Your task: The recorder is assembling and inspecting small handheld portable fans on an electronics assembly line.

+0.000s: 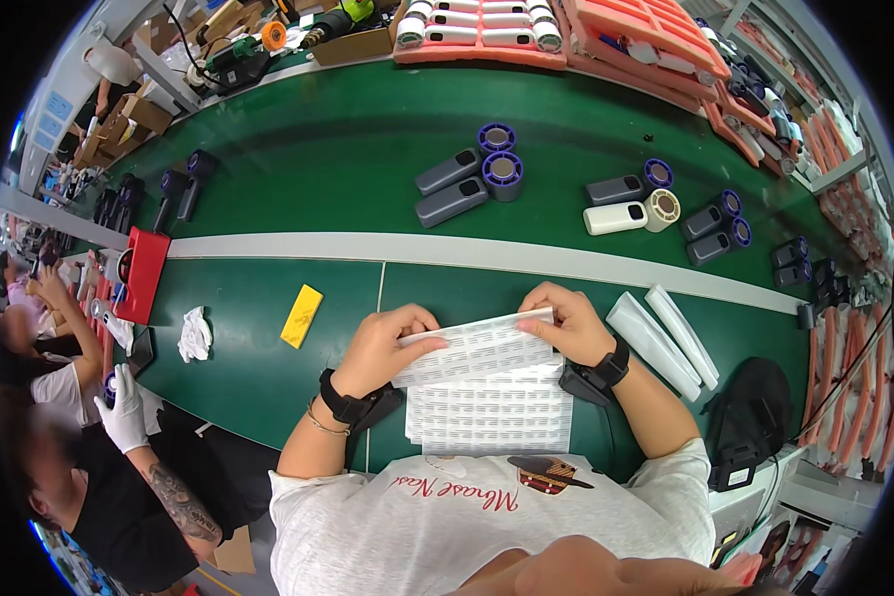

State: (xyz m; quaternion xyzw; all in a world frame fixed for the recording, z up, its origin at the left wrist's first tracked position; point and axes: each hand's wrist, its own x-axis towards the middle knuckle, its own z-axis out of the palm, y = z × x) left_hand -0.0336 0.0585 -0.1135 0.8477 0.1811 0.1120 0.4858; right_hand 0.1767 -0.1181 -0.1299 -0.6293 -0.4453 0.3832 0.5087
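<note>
Between my two hands is a white sticker sheet (482,348) printed with rows of small dark text, its upper edge bent over. My left hand (387,346) pinches the sheet's left end between thumb and fingers. At the right end, my right hand (572,324) grips it the same way, thumb on top. More printed sheets (492,412) lie flat on the green bench just below, close to my shirt. A black band with a dark device sits on each of my wrists. Beside my right hand lie two rolled white sheets (656,343).
A yellow block (301,316) and crumpled white paper (196,335) lie to the left, near a red bin (147,273). Grey handheld devices with purple rings (467,189) stand across the conveyor belt (348,149). A gloved co-worker's hand (124,409) is at left; a black bag (750,417) at right.
</note>
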